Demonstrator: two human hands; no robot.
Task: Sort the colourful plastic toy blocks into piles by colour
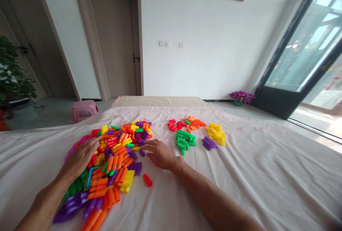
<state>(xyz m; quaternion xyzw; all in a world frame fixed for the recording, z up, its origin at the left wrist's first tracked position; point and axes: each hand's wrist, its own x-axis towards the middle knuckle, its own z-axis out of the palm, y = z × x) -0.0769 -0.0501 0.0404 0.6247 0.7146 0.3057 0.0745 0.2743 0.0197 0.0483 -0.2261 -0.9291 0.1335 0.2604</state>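
A large mixed heap of plastic building pieces (117,161) lies on the cloth, in orange, purple, yellow, green and red. My left hand (84,154) rests along the heap's left side, fingers stretched out over red and yellow pieces. At the right edge of the heap, my right hand (159,153) reaches in with its fingers extended and slightly apart. Its fingertips are close to a purple piece (142,153); whether they touch it I cannot tell. A single red piece (147,180) lies apart, nearer to me.
Sorted by colour beyond my right hand are green pieces (185,140), yellow pieces (216,133), purple pieces (210,143), red pieces (175,125) and orange pieces (196,123). A rumpled pale cloth (256,174) covers the surface. A pink stool (84,111) stands beyond it.
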